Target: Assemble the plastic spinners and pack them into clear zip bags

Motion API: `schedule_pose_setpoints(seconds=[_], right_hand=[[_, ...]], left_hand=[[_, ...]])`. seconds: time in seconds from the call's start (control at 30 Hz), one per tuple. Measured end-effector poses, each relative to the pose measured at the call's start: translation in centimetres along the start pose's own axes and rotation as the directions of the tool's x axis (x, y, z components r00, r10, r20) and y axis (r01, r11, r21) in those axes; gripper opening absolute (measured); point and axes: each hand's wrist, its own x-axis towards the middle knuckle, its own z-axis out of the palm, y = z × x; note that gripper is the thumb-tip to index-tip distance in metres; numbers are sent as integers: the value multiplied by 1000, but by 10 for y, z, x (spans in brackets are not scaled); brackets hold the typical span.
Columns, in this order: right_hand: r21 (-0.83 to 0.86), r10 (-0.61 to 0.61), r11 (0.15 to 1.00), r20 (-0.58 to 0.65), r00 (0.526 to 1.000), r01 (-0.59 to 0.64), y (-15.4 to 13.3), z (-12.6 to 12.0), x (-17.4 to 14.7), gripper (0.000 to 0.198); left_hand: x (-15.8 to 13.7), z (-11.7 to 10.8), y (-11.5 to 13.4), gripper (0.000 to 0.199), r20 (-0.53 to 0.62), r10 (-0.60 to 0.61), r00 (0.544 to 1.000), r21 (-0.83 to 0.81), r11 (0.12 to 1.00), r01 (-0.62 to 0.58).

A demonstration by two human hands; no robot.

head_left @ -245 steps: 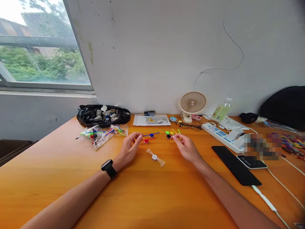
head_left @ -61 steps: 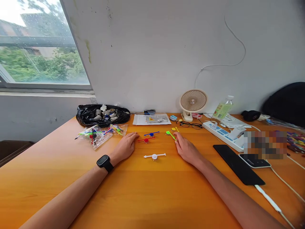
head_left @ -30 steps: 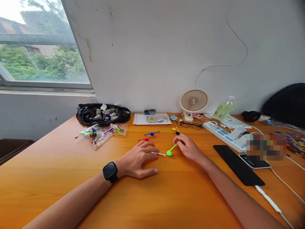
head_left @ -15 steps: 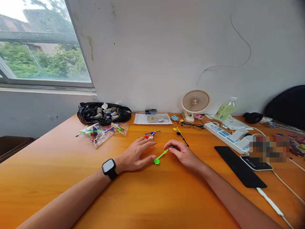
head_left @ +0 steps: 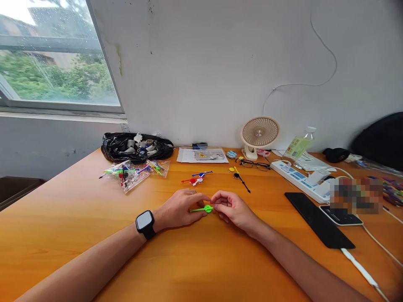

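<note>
A bright green plastic spinner arrow with a round hub lies between my two hands, its long arm pointing left. My left hand, with a black watch on the wrist, is curled round the arm, thumb below and index finger above. The fingers of my right hand pinch at the hub's right side, partly hiding that end. Beyond the hands rest a blue arrow, a red spinner arrow and a white piece. A yellow and black arrow lies farther right, near a yellow disc.
Clear bags of coloured parts and a black plastic bag sit at the back left. At the back are papers, eyeglasses, a fan and a bottle. A power strip and a black phone-like slab stand right.
The green spinner arrow has turned: its arm pointed up and right, now left. My right hand has come lower and left to the hub, and my left hand has closed round the arm.
</note>
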Motion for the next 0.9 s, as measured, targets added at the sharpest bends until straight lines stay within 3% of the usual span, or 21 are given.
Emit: schedule_pose_setpoints(seconds=[0.2, 0.47, 0.7, 0.9], right_hand=[[52, -11, 999, -39, 999, 13, -6, -4, 0, 28], [-16, -40, 999, -42, 998, 39, 6, -7, 6, 28], [-93, -108, 990, -64, 992, 102, 16, -8, 11, 35], [-153, -140, 980, -63, 988, 129, 18, -6, 11, 36]], left_hand=[[5, 4, 4, 39, -15, -22, 1000, -7, 1000, 22], [6, 7, 2, 26, -3, -61, 998, -37, 997, 61], [4, 8, -4, 19, -27, -83, 996, 69, 994, 84], [5, 5, 2, 11, -16, -19, 1000, 50, 999, 19]])
